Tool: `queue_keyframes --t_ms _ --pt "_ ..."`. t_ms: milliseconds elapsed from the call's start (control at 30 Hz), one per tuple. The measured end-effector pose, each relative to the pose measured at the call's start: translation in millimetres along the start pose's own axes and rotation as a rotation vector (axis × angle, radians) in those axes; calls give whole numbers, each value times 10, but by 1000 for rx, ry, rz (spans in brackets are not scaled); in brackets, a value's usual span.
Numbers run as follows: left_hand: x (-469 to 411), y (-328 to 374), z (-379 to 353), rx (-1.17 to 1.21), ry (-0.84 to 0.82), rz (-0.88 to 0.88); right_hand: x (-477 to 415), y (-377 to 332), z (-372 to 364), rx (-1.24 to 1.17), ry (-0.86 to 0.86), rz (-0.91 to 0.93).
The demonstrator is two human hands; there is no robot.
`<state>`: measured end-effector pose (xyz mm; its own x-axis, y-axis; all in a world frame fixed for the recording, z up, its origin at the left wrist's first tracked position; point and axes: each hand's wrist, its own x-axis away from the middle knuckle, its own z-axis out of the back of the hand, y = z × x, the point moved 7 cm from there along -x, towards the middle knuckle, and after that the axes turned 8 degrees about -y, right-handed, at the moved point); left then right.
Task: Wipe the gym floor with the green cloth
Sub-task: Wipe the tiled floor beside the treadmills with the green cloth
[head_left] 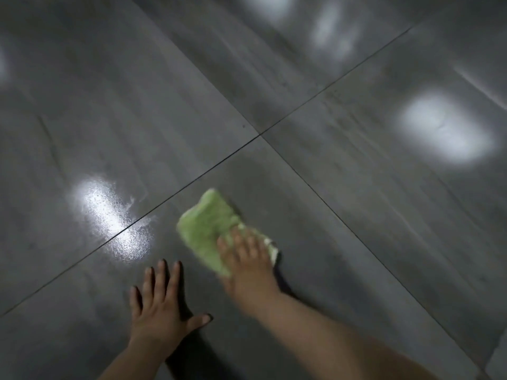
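Note:
A folded green cloth [207, 224] lies on the dark grey tiled gym floor [356, 187], just below the crossing of two grout lines. My right hand [248, 266] presses flat on the cloth's near end, fingers spread and straight; the hand is blurred. My left hand [160, 303] rests palm down on the bare tile to the left of the cloth, fingers extended and thumb out to the side.
Grout lines [260, 135] cross in the middle of the view. A wet, glossy patch [109, 215] reflects a ceiling light left of the cloth. Other light reflections [447, 130] show on the tiles to the right and far side.

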<state>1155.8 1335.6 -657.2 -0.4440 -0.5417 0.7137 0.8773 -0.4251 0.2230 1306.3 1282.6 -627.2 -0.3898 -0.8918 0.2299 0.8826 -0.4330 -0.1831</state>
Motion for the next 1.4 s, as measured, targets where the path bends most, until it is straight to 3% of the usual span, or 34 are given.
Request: queue_keyframes --t_ms 67,133,267,333,400,500,567,733,800,867,933,1000,1100,1233,1333,1400 --pt "-28 -47 -117 -15 -119 -8 102 -239 -65 51 -84 255" --pt "-44 -57 -144 -57 -132 -34 25 106 62 86 -40 282" --pt "-28 -59 -151 -66 -110 -25 65 1306 251 1 -16 -290" --pt "-32 -61 -118 -86 -64 2 148 1325 210 -78 -35 -434" --pt "-35 -77 -100 -73 -26 18 179 874 77 -19 23 -306" --pt "-1 -8 7 -9 -1 22 303 98 -52 93 3 118" --pt "35 8 62 -9 -12 43 344 225 -71 135 -48 198" --pt "109 41 198 -125 -27 17 609 1313 187 -108 -17 -340" --pt "84 91 228 -130 -62 33 820 1301 124 -176 -53 -355" --pt "73 213 317 11 -50 52 951 1114 137 -263 -99 -259" --pt "76 564 458 231 -1 -102 1032 1070 291 -436 -67 -243" --pt "163 1083 562 480 -56 -305 1136 1191 501 -688 -33 -357" --pt "442 1939 697 716 -359 -485 1324 1321 994 -911 71 -406" --pt "830 2768 1031 810 -574 -674 1614 1332 1709 -981 91 -386" --pt "1107 3101 1380 771 -579 -782 1778 1310 2194 -1200 0 -450" --pt "1265 3278 1598 744 -601 -829 1893 1411 2485 -1357 77 -503"
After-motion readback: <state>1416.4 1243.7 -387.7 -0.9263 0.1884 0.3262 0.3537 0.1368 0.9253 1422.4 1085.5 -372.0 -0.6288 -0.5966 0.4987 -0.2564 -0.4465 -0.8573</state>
